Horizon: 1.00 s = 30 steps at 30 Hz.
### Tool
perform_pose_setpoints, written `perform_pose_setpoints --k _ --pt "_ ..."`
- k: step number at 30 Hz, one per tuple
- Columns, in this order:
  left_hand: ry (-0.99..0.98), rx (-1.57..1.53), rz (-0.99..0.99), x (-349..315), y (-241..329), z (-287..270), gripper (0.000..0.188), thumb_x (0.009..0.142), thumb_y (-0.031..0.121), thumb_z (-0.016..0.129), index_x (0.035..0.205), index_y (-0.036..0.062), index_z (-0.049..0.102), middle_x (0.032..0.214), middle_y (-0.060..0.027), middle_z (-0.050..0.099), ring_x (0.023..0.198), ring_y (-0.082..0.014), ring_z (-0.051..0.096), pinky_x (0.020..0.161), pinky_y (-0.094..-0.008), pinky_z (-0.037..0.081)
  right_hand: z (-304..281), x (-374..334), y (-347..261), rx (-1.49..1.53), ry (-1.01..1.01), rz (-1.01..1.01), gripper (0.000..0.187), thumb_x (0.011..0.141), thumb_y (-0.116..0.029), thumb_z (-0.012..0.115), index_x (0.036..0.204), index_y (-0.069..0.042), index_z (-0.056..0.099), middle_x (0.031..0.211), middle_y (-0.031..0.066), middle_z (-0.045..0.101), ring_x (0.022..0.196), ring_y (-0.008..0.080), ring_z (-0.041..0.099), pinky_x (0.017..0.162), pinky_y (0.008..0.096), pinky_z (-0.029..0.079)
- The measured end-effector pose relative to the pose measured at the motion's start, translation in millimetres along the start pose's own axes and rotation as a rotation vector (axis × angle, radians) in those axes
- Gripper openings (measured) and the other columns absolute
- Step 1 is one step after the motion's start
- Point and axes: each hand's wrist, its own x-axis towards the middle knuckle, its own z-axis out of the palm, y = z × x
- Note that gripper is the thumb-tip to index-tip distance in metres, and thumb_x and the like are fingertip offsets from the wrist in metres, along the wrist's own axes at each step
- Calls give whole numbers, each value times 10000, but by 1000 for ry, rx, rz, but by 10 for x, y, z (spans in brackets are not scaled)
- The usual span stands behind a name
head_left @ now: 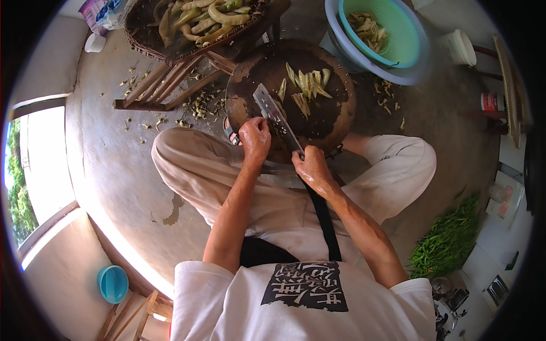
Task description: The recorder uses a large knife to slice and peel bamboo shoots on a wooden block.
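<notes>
My right hand (314,169) grips the handle of a cleaver (277,118), its broad blade slanting up and left over a round wooden chopping block (242,77). Left of the blade, at the block's near edge, my left hand (255,138) is closed with bent fingers; what they hold, if anything, is hidden. Cut pieces of pale green pepper (310,83) lie on the block beyond the blade, some side by side, with small seeds and bits around them.
Whole peppers (211,21) fill a woven basket (149,50) at the far left. A green colander (348,35) with cut pieces sits inside a blue basin (418,59), far right. Stem scraps (205,108) litter the floor. Green stalks (446,236) lie at right.
</notes>
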Motion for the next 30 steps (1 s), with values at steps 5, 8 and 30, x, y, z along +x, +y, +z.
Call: perform_pose_setpoints --k 5,8,30 --pt "-30 11 34 49 -1 66 150 811 93 594 843 -22 686 759 -239 634 745 -406 632 674 -417 487 -70 10 35 -30 71 -93 206 823 -116 619 749 73 582 649 279 582 683 429 631 565 447 472" --pt "-52 31 39 98 -132 30 164 834 108 600 872 -25 687 703 -167 641 644 -288 639 598 -356 496 -190 26 -40 -85 109 -148 171 812 -90 615 744 60 570 670 272 591 698 441 617 573 468 481" --pt "-117 653 799 2182 1594 -1307 293 766 64 644 1057 67 680 1110 -86 630 1095 -326 520 923 -403 439 -679 430 266 -15 43 -25 201 831 -169 601 846 30 621 697 229 632 699 399 651 608 434 497"
